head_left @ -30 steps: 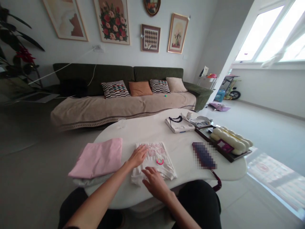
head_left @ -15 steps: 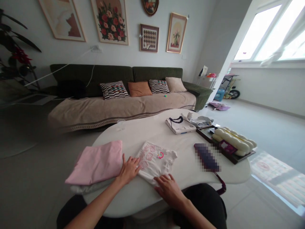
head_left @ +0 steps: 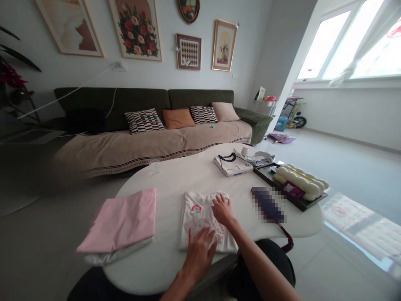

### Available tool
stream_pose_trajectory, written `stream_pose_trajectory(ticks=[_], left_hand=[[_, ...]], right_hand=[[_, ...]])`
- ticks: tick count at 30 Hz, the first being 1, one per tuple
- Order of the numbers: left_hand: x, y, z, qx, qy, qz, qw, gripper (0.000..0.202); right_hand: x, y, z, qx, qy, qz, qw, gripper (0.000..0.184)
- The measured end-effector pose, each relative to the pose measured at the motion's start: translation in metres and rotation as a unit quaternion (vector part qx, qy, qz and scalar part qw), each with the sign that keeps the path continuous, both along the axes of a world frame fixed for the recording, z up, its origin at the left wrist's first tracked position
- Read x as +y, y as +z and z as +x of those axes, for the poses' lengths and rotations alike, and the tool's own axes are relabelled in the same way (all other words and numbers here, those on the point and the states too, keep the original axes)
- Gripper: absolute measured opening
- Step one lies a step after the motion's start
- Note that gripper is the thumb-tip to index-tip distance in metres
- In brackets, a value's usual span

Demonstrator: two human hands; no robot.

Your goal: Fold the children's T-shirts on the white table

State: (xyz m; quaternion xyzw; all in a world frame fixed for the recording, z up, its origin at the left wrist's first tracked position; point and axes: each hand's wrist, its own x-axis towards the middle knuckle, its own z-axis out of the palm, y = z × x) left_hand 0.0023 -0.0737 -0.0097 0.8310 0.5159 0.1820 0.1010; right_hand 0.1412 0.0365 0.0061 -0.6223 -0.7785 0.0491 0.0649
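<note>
A folded white child's shirt [head_left: 198,213] with a pink print and a small rainbow patch lies on the white oval table [head_left: 175,175] in front of me. My left hand [head_left: 199,253] rests flat on its near edge, fingers spread. Flat on the shirt's far right corner lies my right hand [head_left: 222,209], fingers stretched out. Neither hand grips anything. To the left of the shirt sits a folded pink cloth [head_left: 122,219] on top of a white one.
Another folded white shirt with a dark collar [head_left: 232,164] lies at the table's far side beside crumpled things. A dark tray [head_left: 300,200] with a cream padded object stands at the right. A blurred dark item [head_left: 267,204] lies right of my hands. A green sofa [head_left: 150,121] stands behind.
The shirt has been turned round on the table, so its rainbow patch now lies far left. My right hand moved to its far right corner, my left to the near edge.
</note>
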Motion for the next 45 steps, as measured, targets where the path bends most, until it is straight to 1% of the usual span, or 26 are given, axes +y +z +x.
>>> stream_pose_trajectory(ticks=[2, 4, 6, 9, 11, 14, 16, 17, 19, 21, 23, 25, 27, 29, 30, 32, 33, 34, 37, 38, 40, 42, 43, 44, 45], left_hand=[[0.022, 0.002, -0.011, 0.002, 0.039, 0.021, 0.999, 0.044], [0.045, -0.001, -0.025, 0.02, 0.07, 0.031, 0.997, 0.049], [0.064, -0.01, -0.035, 0.049, 0.081, 0.002, 0.995, 0.052], [0.078, -0.027, -0.039, 0.075, 0.088, -0.043, 0.992, 0.055], [0.081, -0.036, -0.037, 0.067, 0.094, -0.044, 0.992, 0.054], [0.081, -0.04, -0.039, 0.026, 0.085, -0.055, 0.995, 0.055], [0.08, -0.042, -0.046, -0.028, 0.091, -0.057, 0.994, 0.055], [0.078, -0.043, -0.05, -0.062, 0.108, -0.048, 0.991, 0.054], [0.075, -0.047, -0.058, -0.131, 0.162, -0.017, 0.978, 0.051], [0.071, -0.05, -0.064, -0.188, 0.213, -0.011, 0.959, 0.047], [0.07, -0.05, -0.067, -0.23, 0.244, -0.049, 0.941, 0.044], [0.072, -0.046, -0.067, -0.257, 0.266, -0.112, 0.922, 0.043], [0.076, -0.038, -0.067, -0.277, 0.279, -0.178, 0.902, 0.046], [0.081, -0.028, -0.066, -0.319, 0.267, -0.245, 0.876, 0.048], [0.083, -0.023, -0.065, -0.351, 0.247, -0.28, 0.859, 0.048], [0.086, -0.011, -0.063, -0.419, 0.201, -0.351, 0.813, 0.045], [0.086, -0.005, -0.062, -0.447, 0.188, -0.379, 0.788, 0.044], [0.087, 0.001, -0.06, -0.466, 0.187, -0.4, 0.766, 0.045], [0.087, 0.016, -0.054, -0.5, 0.228, -0.437, 0.712, 0.052], [0.087, 0.02, -0.051, -0.517, 0.228, -0.453, 0.69, 0.055], [0.087, 0.024, -0.044, -0.56, 0.199, -0.492, 0.636, 0.058], [0.089, 0.025, -0.037, -0.594, 0.166, -0.526, 0.586, 0.058], [0.09, 0.024, -0.033, -0.603, 0.156, -0.536, 0.571, 0.057], [0.093, 0.023, -0.029, -0.604, 0.152, -0.541, 0.565, 0.056], [0.097, 0.023, -0.025, -0.602, 0.15, -0.541, 0.568, 0.056]], right_hand=[[-0.012, -0.009, -0.007, 0.009, -0.012, 0.004, 1.0, 0.044], [-0.027, -0.022, -0.011, 0.022, -0.027, -0.003, 0.999, 0.051], [-0.04, -0.037, -0.013, 0.035, -0.048, -0.014, 0.998, 0.055], [-0.049, -0.051, -0.014, 0.053, -0.066, -0.01, 0.996, 0.057], [-0.047, -0.054, -0.013, 0.068, -0.063, -0.004, 0.996, 0.056], [-0.044, -0.051, -0.005, 0.106, -0.057, -0.006, 0.993, 0.055], [-0.045, -0.048, 0.007, 0.143, -0.087, 0.018, 0.986, 0.055], [-0.047, -0.047, 0.013, 0.163, -0.117, 0.035, 0.979, 0.055], [-0.053, -0.046, 0.026, 0.198, -0.181, 0.056, 0.962, 0.053], [-0.058, -0.044, 0.033, 0.231, -0.225, 0.029, 0.946, 0.047], [-0.059, -0.042, 0.034, 0.256, -0.242, -0.013, 0.936, 0.04], [-0.056, -0.039, 0.032, 0.267, -0.252, -0.041, 0.929, 0.034], [-0.05, -0.036, 0.03, 0.272, -0.265, -0.054, 0.924, 0.032], [-0.042, -0.034, 0.031, 0.282, -0.275, -0.07, 0.917, 0.03], [-0.038, -0.033, 0.033, 0.29, -0.275, -0.08, 0.913, 0.026], [-0.029, -0.032, 0.038, 0.306, -0.268, -0.095, 0.909, 0.015], [-0.025, -0.031, 0.04, 0.312, -0.262, -0.1, 0.907, 0.008], [-0.02, -0.031, 0.042, 0.318, -0.258, -0.103, 0.907, 0.004], [-0.008, -0.03, 0.045, 0.336, -0.246, -0.108, 0.903, 0.004], [-0.005, -0.03, 0.045, 0.344, -0.242, -0.113, 0.9, 0.004], [0.0, -0.031, 0.047, 0.362, -0.233, -0.127, 0.894, 0.011], [0.005, -0.032, 0.051, 0.378, -0.219, -0.14, 0.889, 0.019], [0.008, -0.031, 0.055, 0.394, -0.204, -0.148, 0.884, 0.023], [0.012, -0.029, 0.06, 0.414, -0.188, -0.153, 0.877, 0.028], [0.017, -0.026, 0.067, 0.435, -0.173, -0.156, 0.87, 0.033]])
